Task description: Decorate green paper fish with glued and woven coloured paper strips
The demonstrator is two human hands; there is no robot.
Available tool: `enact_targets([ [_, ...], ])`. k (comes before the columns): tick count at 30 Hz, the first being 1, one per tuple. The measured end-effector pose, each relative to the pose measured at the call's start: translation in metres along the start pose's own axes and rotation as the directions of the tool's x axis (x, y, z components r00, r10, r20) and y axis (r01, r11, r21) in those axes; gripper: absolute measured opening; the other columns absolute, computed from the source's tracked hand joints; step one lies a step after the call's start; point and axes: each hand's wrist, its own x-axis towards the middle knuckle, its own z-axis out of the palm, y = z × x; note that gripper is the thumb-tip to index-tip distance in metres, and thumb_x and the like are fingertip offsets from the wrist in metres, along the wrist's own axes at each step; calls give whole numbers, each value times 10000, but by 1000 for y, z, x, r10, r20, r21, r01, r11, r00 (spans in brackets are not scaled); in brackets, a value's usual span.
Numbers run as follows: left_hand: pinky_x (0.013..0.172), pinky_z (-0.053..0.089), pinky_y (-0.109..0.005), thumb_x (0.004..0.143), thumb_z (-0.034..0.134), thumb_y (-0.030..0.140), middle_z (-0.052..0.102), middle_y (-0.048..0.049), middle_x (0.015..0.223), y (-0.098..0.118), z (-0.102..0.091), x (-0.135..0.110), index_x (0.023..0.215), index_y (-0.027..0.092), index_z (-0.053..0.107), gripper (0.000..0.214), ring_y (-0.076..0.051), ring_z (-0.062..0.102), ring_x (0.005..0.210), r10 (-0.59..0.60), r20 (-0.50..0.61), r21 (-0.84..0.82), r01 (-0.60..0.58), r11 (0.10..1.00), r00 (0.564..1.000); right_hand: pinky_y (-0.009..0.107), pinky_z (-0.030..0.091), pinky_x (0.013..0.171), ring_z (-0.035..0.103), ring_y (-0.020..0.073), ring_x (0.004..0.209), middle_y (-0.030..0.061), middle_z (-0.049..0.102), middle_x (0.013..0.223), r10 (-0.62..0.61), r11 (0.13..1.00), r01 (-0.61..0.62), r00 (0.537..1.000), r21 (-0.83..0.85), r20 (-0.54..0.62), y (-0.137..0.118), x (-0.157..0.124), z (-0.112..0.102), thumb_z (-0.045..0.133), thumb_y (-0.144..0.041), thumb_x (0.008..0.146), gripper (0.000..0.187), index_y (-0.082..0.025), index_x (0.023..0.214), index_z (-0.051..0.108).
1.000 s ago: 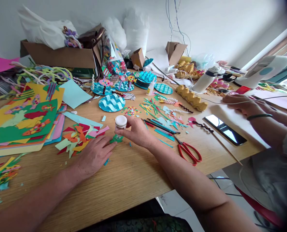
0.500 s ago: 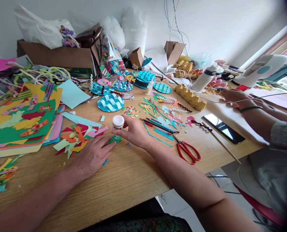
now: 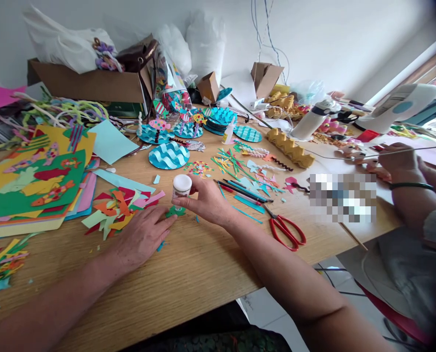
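Observation:
My right hand (image 3: pixel 207 200) grips a small white glue bottle (image 3: pixel 181 187), held upright just above a small green paper cutout (image 3: pixel 175 211) on the wooden table (image 3: pixel 203 264). My left hand (image 3: pixel 140 238) lies flat on the table with its fingers stretched out. Its fingertips touch the edge of the green cutout. A heap of coloured paper scraps (image 3: pixel 117 208) lies just left of both hands.
Red scissors (image 3: pixel 286 230) and pencils (image 3: pixel 241 190) lie right of my right hand. Stacked coloured paper sheets (image 3: pixel 34 186) fill the left. Blue wavy paper discs (image 3: pixel 168 155), a cardboard box (image 3: pixel 89 85) and bags stand at the back. Another person's hands (image 3: pixel 397 161) work at the right.
My hands have barely moved; the bottle stays over the green cutout. The other person's hands have shifted right along the far table edge.

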Motion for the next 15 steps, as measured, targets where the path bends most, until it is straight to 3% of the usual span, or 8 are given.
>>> enact_targets([
  [7, 793, 497, -409, 855, 383, 150, 611, -105, 1007, 0, -1, 2, 1046, 168, 615, 301, -244, 551, 962, 64, -36, 46, -63, 997, 997, 236, 410, 631, 535, 114, 692, 14, 611, 796, -3, 1000, 4, 1000, 30, -12, 7, 2, 11, 665, -351, 721, 278, -156, 897, 574],
  [15, 794, 498, -418, 833, 422, 135, 608, -107, 1019, 1, -2, 2, 1041, 170, 614, 285, -252, 553, 965, 47, -16, 47, -46, 998, 999, 251, 418, 636, 552, 126, 697, 28, 612, 798, 34, 999, -34, 999, 23, -11, 5, 3, 10, 668, -351, 718, 297, -142, 903, 566],
])
